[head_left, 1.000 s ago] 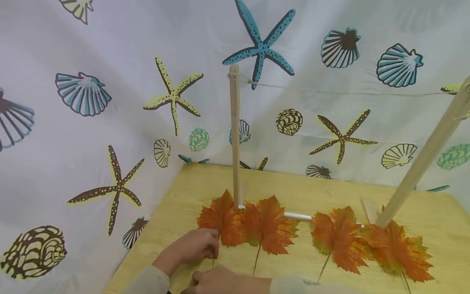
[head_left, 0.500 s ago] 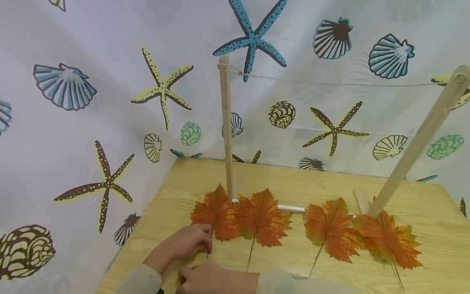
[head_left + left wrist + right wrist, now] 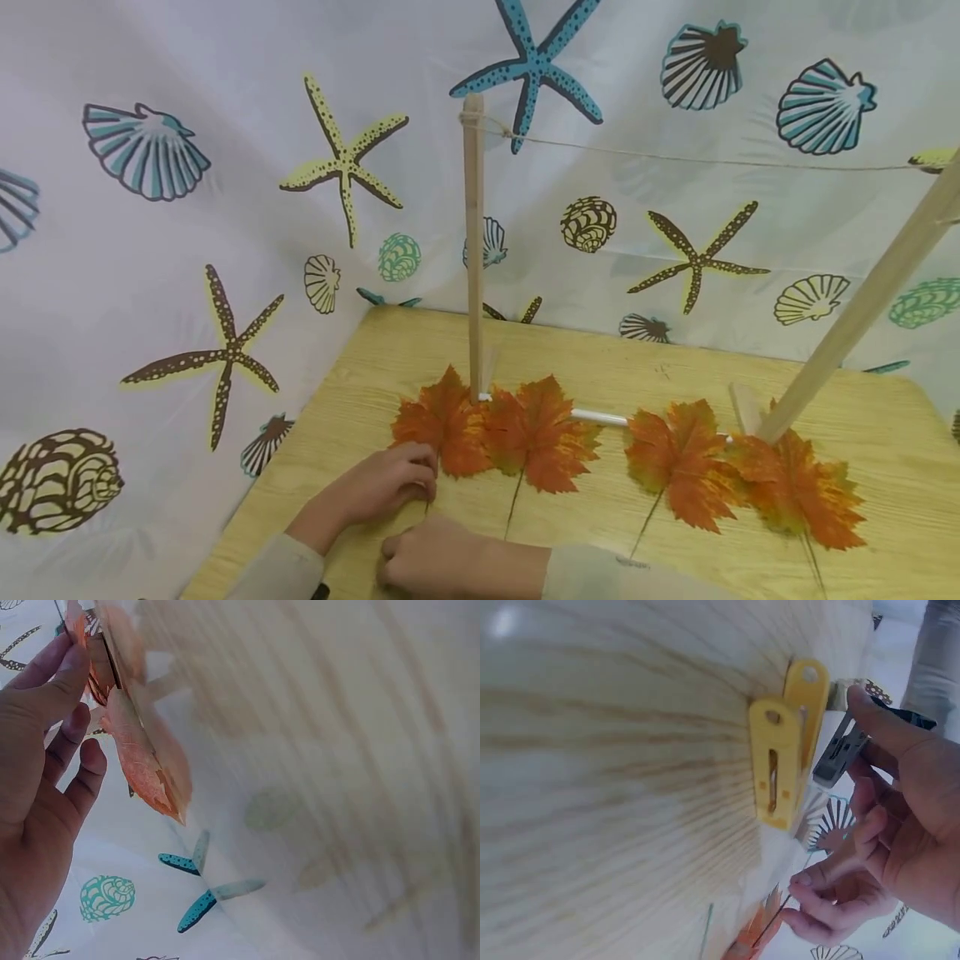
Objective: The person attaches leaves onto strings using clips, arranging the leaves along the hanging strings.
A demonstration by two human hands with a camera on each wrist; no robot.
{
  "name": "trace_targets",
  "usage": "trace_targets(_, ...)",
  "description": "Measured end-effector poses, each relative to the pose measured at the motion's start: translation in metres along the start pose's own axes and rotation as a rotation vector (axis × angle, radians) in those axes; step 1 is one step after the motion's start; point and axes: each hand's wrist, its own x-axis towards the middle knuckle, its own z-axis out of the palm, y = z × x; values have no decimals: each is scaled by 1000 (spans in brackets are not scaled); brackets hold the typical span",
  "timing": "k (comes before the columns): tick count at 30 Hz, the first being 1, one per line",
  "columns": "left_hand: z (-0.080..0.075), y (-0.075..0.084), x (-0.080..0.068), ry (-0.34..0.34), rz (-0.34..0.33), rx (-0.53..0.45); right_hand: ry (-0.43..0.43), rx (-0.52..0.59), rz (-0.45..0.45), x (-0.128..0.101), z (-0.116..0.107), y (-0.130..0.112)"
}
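1. Head view: the leftmost leaf (image 3: 450,425), orange-red with jagged lobes, is seen on the left part of the bench (image 3: 592,508), near the foot of the left post (image 3: 474,250). Its thin dark stem is partly covered by the left hand (image 3: 393,483). Three similar leaves (image 3: 536,433) are spread out to the right. Small lettering on the right sleeve (image 3: 660,579) cannot be read. The fingers of the right hand (image 3: 450,557), placed nearer, are mostly hidden.
2. Left wrist view: the leaf is seen edge-on and cut off at the top; thumb and finger of the left hand are brought together beside it.
3. Right wrist view: the leaf's stem is pinched by the left hand. A grey clip (image 3: 840,754) is pinched between thumb and finger of the right hand. A yellow clip (image 3: 775,769), slotted and holed, is shown on the bench.
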Motion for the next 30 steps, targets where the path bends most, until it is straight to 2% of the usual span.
trace_targets(3,-2,3,-1,-1,17,-3,33,53,4,-8,-2,2)
trace_targets(6,-5,8,-2,-13,6,-8,50,134,5,-17,-4,4)
trace_targets(13,-15,22,-1,-21,-28,-21,40,193,40,-40,-13,6)
trace_targets(17,-21,29,1,25,-10,-27,82,224,36,-55,-15,8)
trace_targets(24,-27,45,0,129,86,12,177,180,61,-82,-12,8)
trace_targets(28,-28,51,2,149,120,0,226,161,68,-93,-13,9)
trace_targets(30,-29,52,5,156,116,14,233,196,83,-98,-14,12)
